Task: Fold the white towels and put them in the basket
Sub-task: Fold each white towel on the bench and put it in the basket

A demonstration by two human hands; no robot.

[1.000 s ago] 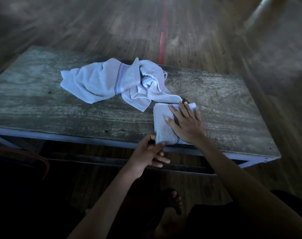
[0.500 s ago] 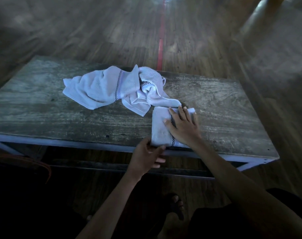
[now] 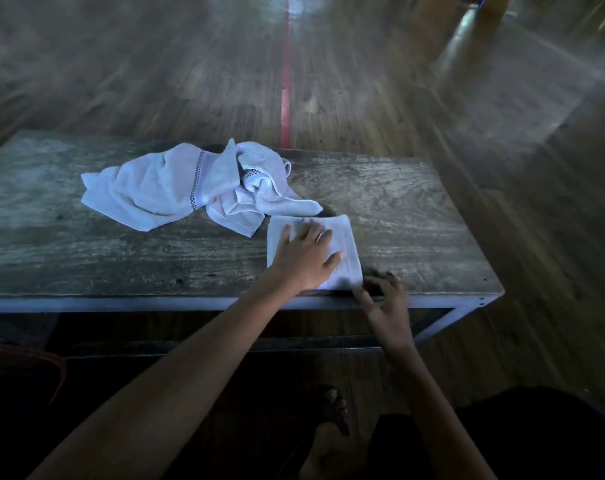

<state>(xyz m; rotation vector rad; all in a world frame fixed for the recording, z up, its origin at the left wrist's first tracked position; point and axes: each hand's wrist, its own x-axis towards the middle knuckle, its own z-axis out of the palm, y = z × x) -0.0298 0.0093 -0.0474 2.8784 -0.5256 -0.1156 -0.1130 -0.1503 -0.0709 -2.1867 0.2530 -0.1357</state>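
Observation:
A small folded white towel (image 3: 345, 237) lies near the front edge of the wooden table (image 3: 86, 247), right of centre. My left hand (image 3: 303, 259) rests flat on it, fingers spread, pressing down. My right hand (image 3: 386, 297) is at the table's front edge beside the towel's near right corner, fingers apart and blurred, its fingertips touching that corner. A crumpled heap of white towels (image 3: 176, 192) with dark checked trim lies behind and to the left, one tip reaching the folded towel's far edge. No basket is clearly visible.
The table has a pale metal frame (image 3: 121, 303) along its front. Wooden floor with a red line (image 3: 285, 98) stretches beyond it. An orange curved edge (image 3: 41, 358) shows in the dark at lower left. My bare foot (image 3: 332, 410) is under the table's front.
The hands have swapped places: my left hand moved from the table edge onto the folded towel, and my right hand came off it to its near right corner. The towel's trim stripe no longer shows.

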